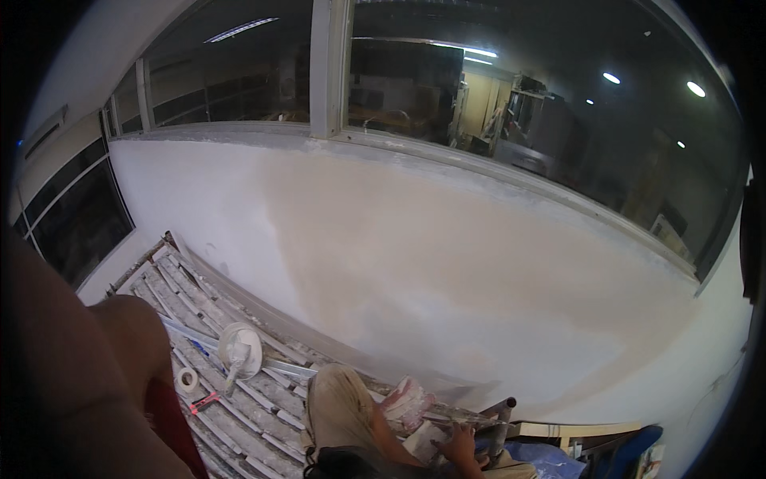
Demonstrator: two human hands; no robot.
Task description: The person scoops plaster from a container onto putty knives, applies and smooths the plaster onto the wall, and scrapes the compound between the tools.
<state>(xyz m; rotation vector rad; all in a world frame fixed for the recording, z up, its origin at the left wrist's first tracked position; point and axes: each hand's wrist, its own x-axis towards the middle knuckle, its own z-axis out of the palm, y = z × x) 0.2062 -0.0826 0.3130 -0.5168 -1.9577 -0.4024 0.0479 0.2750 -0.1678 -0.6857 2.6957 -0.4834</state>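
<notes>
My left arm (88, 359) is bent up very close on the left, with a red sleeve (177, 431) below the elbow. Its hand lies outside the picture, and no part of my right hand shows. Nearest to the arm, on a whitened slatted platform (231, 435), lie a tape roll (187, 380) and a tool with a red handle (205, 401). Beyond them stands a round white container (241, 350) with a whitish tool across it. At the bottom middle, another person in beige trousers (339, 403) has a hand (459, 447) at a pale block-like thing (425, 441).
A white wall (415, 207) with a wide beige patch rises beyond the platform, under a long window (542, 96). A red-and-white bag (407, 403) lies near the other person. An upright pipe (501, 417) and blue sheeting (550, 461) are at the lower right.
</notes>
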